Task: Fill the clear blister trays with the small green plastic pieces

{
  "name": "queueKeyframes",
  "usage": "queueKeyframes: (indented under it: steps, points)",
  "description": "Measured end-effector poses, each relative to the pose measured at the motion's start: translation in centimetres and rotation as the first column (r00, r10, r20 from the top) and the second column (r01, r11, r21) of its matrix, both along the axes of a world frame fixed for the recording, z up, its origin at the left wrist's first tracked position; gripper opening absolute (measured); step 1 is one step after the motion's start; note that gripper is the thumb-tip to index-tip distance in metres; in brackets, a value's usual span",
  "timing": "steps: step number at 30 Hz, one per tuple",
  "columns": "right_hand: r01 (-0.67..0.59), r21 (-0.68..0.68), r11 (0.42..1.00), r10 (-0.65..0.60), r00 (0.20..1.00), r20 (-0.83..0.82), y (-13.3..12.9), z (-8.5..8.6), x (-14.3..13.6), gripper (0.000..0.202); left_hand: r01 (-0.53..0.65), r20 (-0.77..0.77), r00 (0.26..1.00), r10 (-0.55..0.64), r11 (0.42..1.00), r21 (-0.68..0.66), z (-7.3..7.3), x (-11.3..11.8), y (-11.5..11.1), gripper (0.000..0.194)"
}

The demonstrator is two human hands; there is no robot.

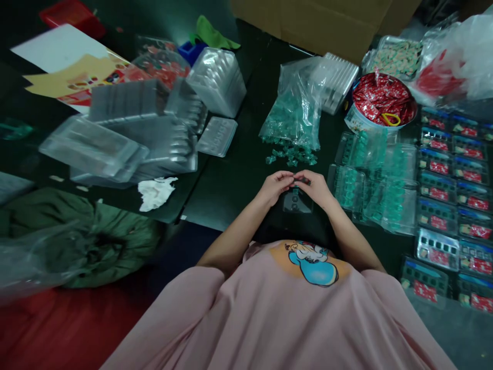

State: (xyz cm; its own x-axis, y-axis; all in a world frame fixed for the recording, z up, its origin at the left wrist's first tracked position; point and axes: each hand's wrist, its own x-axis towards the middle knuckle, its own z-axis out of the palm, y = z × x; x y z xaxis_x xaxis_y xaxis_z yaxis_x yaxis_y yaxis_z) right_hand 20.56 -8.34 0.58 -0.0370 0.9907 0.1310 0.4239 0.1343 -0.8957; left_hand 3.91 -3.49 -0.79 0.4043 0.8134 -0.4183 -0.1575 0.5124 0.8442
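Near the table's front edge, my left hand [278, 186] and my right hand [315, 188] meet with their fingertips pinched together. A small dark greenish piece shows between the right fingers; its kind is too small to tell. Just below the fingers is a clear plastic blister tray [297, 202] with round hollows. Beyond my hands lies a loose pile of small green plastic pieces [295, 154], at the mouth of a clear bag [295, 113] full of the same pieces. To the right, filled trays of green pieces [385, 185] lie overlapping.
Stacked clear trays [142, 139] and a crumpled white tissue [156, 193] are at left. On the right stand a round tub of red packets [385, 100] and rows of packed trays [439, 192]. A cardboard box [323, 23] is at the back, a green bag [73, 231] lower left.
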Motion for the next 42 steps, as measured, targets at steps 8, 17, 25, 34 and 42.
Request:
queueKeyframes:
  steps: [8, 17, 25, 34, 42]
  points:
    - [0.127, -0.041, 0.991, -0.128, 0.992, -0.012, -1.5, -1.0, 1.9, 0.019, 0.271, -0.37, 0.926, -0.076, 0.815, 0.511, -1.1, -2.1, -3.0, 0.023]
    - [0.14, -0.051, 0.989, -0.142, 0.989, -0.031, -1.7, -1.2, 1.6, 0.019, 0.547, -0.612, 0.79, 0.025, 0.421, 0.723, -3.5, -1.9, -4.3, 0.016]
    - [0.178, -0.044, 0.983, -0.172, 0.98, 0.104, 0.7, -1.9, 1.9, 0.017, 0.648, -0.683, 0.73, 0.011, 0.304, 0.698, -3.9, -1.8, -3.8, 0.019]
    - [0.141, -0.078, 0.987, -0.071, 0.813, 0.578, 7.3, -2.1, -1.0, 0.022, 0.606, -0.659, 0.75, 0.049, 0.347, 0.716, -4.3, -1.5, -2.6, 0.018]
    - [0.154, -0.012, 0.988, -0.135, 0.899, 0.416, 6.7, -1.8, -0.8, 0.025, 0.029, -0.261, 0.962, 0.086, 0.913, 0.407, -2.1, -1.3, 0.4, 0.037]
